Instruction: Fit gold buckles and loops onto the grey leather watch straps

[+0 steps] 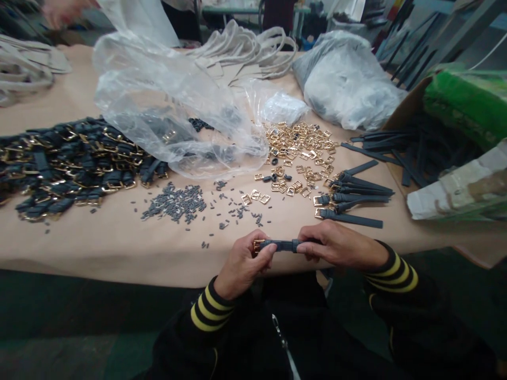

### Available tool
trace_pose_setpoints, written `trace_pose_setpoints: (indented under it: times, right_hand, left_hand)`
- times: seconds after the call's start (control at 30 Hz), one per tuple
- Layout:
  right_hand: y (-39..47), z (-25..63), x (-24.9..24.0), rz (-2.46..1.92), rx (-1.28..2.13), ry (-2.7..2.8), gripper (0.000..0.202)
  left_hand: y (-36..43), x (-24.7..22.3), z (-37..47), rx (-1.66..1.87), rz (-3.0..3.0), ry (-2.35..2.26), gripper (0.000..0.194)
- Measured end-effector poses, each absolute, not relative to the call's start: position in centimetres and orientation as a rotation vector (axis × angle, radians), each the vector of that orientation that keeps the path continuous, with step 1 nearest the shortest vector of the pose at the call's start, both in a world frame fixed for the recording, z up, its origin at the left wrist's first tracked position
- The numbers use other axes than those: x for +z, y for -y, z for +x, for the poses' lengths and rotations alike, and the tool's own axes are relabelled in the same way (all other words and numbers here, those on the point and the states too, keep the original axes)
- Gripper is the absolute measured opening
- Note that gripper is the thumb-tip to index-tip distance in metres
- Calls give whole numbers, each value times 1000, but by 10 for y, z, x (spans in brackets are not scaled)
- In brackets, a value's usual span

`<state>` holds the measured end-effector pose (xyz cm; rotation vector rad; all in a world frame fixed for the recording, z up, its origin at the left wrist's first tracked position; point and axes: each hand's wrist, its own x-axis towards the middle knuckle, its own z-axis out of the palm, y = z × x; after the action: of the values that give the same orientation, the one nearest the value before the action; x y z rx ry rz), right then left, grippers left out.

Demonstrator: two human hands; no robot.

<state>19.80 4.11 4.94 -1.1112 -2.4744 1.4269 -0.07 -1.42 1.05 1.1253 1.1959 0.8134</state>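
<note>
Left hand (pixel 246 258) and right hand (pixel 336 245) pinch a flat dark-grey leathery strap (pixel 285 246), fingers (pixel 268 251) clamped either side — probably to keep it straight.

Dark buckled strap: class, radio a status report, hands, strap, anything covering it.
Left hand pinching dark strap beside buckle. Right hand gripping farther along. Strap held between; hands partly cover it.

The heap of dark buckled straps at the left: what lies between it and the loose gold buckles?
In the head view, small dark pieces lie scattered between the heap and the gold buckles, with a crumpled clear plastic bag farther back.
</note>
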Motion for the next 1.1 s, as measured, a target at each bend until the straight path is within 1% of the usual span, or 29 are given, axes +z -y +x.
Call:
trace_pose_setpoints:
  times: [0.07, 0.17, 0.23, 0.4, 0.57, 0.67, 0.8, 0.9, 1.03, 1.1]
  right_hand:
    - [-39, 193, 48, -1092, 1599, 2364, 18]
    - [-36, 188, 43, -1083, 1716, 2256, 16]
    - [-34, 187, 39, -1065, 1733, 2231, 15]
    - [-33, 185, 28, -1026, 1609, 2195, 12]
    - [-32, 185, 17, -1039, 1759, 2079, 17]
    - [-31, 186, 15, -1061, 1855, 2051, 16]
    - [-29, 187, 14, -1101, 1548, 2222, 10]
    - [-35, 197, 18, -1145, 1333, 2280, 11]
    - [-59, 236, 33, -1199, 1171, 2350, 15]
    - [-76, 262, 42, -1328, 982, 2326, 19]
  left_hand:
    - [14, 9, 2, 790, 1116, -1174, 18]
    - [13, 8, 4, 781, 1159, -1222, 18]
    - [12, 7, 4, 777, 1199, -1246, 18]
    - [13, 6, 2, 743, 1213, -1190, 19]
    - [17, 5, 2, 696, 1252, -1111, 18]
    - [18, 4, 0, 646, 1318, -1079, 17]
    - [12, -4, 7, 591, 1382, -1055, 19]
    - [2, -8, 21, 601, 1370, -1042, 19]
    - [-17, -10, 36, 768, 1468, -1177, 27]
    - [-26, -15, 34, 866, 1576, -1327, 30]
